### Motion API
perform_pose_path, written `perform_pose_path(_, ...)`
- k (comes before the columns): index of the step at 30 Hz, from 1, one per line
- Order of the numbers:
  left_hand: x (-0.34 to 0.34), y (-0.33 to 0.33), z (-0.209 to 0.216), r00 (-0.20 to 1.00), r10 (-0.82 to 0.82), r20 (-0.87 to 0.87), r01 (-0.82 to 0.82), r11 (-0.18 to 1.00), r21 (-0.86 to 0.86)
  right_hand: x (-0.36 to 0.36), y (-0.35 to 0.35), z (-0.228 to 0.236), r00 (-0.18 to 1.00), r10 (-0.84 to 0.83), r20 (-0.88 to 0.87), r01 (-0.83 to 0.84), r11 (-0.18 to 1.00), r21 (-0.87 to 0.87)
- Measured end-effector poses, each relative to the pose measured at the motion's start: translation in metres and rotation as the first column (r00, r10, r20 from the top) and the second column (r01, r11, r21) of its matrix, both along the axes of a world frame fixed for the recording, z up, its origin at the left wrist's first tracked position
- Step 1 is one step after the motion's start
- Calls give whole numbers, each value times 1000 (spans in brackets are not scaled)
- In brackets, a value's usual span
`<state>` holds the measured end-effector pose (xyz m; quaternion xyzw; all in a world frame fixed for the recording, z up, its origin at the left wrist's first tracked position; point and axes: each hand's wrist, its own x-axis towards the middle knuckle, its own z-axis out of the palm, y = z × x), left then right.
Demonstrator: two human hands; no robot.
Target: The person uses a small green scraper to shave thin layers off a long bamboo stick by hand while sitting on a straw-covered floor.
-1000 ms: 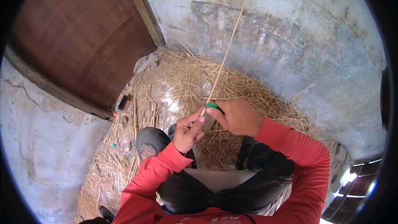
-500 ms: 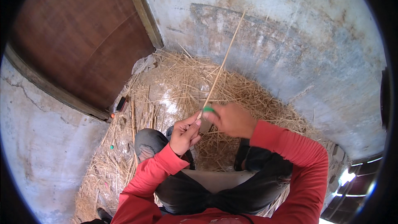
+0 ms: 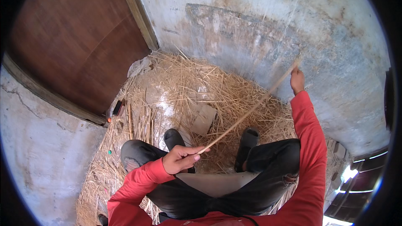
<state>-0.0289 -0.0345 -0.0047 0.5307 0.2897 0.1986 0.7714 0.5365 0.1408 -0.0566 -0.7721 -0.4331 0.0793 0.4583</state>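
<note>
My left hand [image 3: 181, 159] is closed on the near end of a long, thin, straw-coloured stick [image 3: 240, 119], pinching it between thumb and fingers. The stick slants up and away to the right, slightly smeared by motion. At its far end my right hand [image 3: 297, 80] is closed in a fist around it, with the arm stretched out. A short frayed tip shows beyond that fist. Whether anything else is in the right hand, I cannot tell.
Loose straw [image 3: 184, 73] covers the floor around my dark slippers [image 3: 247, 140]. A flat tan block [image 3: 204, 119] lies ahead of me. Upright beside it on the left is a brown door [image 3: 79, 46]; a stained wall [image 3: 268, 29] rises ahead. A small black-and-red object [image 3: 118, 108] lies near the door.
My right hand has moved from beside the left hand out to the stick's far end. The stick has swung down to the right. The green item at my right hand no longer shows.
</note>
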Motion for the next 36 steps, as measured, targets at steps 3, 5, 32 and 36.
perform_pose_path(3, 2, 2, -3, 975, 194, 110, -183, 977, -105, -32, -15, 28, 993, 112, 39, -114, 992, 55)
perform_pose_path(5, 15, 16, 2, 954, 242, 176, -229, 969, -92, -69, -30, 52, 971, 236, 33, -234, 970, -61)
perform_pose_path(32, 38, 31, 14, 843, 416, 341, -236, 856, -460, -299, -107, 107, 408, 898, 163, -833, 439, -337)
perform_pose_path(36, 34, 31, 17, 828, 444, 342, -242, 834, -496, -302, -97, 104, 430, 885, 178, -823, 466, -326)
